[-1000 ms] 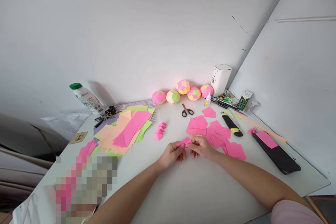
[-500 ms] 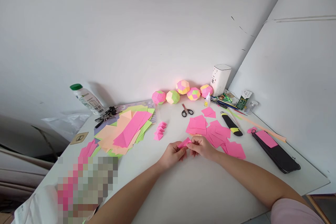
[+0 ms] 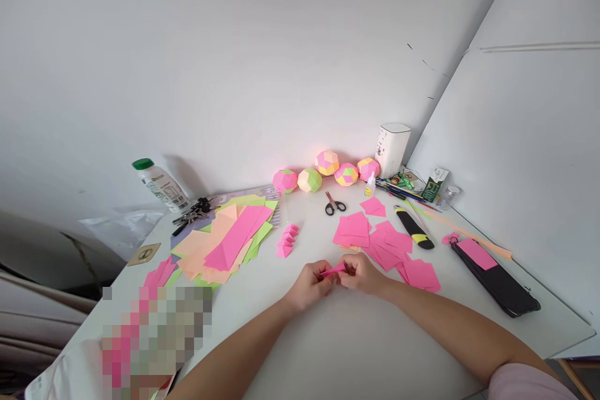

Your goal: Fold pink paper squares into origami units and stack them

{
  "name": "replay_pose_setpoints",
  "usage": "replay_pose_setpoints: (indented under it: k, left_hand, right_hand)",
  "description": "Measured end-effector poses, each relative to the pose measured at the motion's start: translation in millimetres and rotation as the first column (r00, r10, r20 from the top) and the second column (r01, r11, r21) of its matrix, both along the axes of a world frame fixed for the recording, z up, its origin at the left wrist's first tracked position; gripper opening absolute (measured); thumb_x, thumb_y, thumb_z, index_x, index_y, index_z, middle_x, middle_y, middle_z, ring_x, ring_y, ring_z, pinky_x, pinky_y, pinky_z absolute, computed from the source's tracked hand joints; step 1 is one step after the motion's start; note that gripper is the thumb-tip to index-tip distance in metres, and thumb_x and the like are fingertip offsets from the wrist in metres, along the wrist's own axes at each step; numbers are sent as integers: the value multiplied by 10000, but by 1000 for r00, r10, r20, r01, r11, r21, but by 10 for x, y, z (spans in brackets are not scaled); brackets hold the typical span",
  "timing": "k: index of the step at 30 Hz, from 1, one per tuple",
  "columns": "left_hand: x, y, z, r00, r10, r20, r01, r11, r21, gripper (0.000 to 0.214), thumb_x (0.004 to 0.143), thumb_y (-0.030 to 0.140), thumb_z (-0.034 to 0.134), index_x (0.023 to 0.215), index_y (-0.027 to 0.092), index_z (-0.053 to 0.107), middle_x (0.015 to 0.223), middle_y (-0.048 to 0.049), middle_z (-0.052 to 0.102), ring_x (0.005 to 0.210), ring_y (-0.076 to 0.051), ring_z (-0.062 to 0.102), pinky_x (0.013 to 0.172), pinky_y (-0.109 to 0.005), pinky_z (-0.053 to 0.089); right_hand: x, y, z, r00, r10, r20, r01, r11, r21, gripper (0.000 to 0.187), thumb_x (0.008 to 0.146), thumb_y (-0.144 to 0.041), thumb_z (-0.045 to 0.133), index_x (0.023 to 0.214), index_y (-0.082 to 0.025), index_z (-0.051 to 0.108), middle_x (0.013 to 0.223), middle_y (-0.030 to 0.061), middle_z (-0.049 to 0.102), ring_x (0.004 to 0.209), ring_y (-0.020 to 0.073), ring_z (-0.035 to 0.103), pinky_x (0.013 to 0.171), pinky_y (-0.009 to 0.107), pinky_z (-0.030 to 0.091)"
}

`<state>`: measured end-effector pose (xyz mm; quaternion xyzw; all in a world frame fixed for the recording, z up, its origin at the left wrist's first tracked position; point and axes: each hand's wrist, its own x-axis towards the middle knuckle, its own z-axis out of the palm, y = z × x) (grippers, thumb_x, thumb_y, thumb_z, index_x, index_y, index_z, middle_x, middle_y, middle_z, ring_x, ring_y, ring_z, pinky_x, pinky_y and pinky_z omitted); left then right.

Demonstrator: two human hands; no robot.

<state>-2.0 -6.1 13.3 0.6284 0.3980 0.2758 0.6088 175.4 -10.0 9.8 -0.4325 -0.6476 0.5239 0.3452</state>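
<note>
Between my two hands, low over the near middle of the table, is a small folded piece of pink paper (image 3: 334,270). My left hand (image 3: 313,284) pinches its left end, and my right hand (image 3: 360,274) grips the right end; the fingers cover part of it. Just beyond my right hand lie loose pink paper squares (image 3: 384,244) in an overlapping spread. A short row of folded pink paper pieces (image 3: 287,241) stands beyond my left hand. Scissors (image 3: 335,204) with dark handles rest farther back.
Coloured sheets (image 3: 234,237) are heaped at left, near keys (image 3: 194,214) and a green-capped bottle (image 3: 162,186). Several paper balls (image 3: 310,180) line the wall beside a glue bottle (image 3: 370,184) and a white container (image 3: 392,149). A utility knife (image 3: 414,227) and black pouch (image 3: 497,278) lie right.
The paper has turned slightly in my fingers and now shows a narrower, more folded shape. Both hands stay close together on it. The whole view has shifted a little.
</note>
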Motion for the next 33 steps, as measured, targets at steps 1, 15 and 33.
replay_pose_setpoints:
  k: [1, 15, 33]
  left_hand:
    - [3, 0, 4, 1000, 3, 1, -3, 1000, -7, 147, 743, 271, 527, 656, 166, 471, 485, 45, 477, 457, -87, 405, 461, -214, 286]
    - [1, 58, -55, 990, 13, 138, -5, 998, -57, 186, 728, 311, 553, 658, 171, 453, 441, 52, 475, 410, -88, 402, 439, -223, 262]
    - [79, 118, -111, 975, 86, 204, -73, 995, -69, 273, 724, 414, 567, 651, 176, 456, 452, 49, 472, 384, -78, 399, 396, -204, 276]
  right_hand:
    - [3, -2, -3, 1000, -1, -2, 1, 1000, -5, 82, 693, -141, 531, 618, -172, 518, 543, -29, 553, 444, 91, 464, 400, 202, 330]
    - [29, 57, 30, 988, -8, -153, -5, 996, -85, 95, 750, -259, 538, 772, -179, 491, 599, -26, 583, 473, 103, 526, 443, 210, 389]
    - [-10, 131, -26, 989, -40, -139, 25, 994, -110, 152, 700, -303, 559, 677, -161, 509, 490, -29, 537, 375, 83, 429, 399, 210, 339]
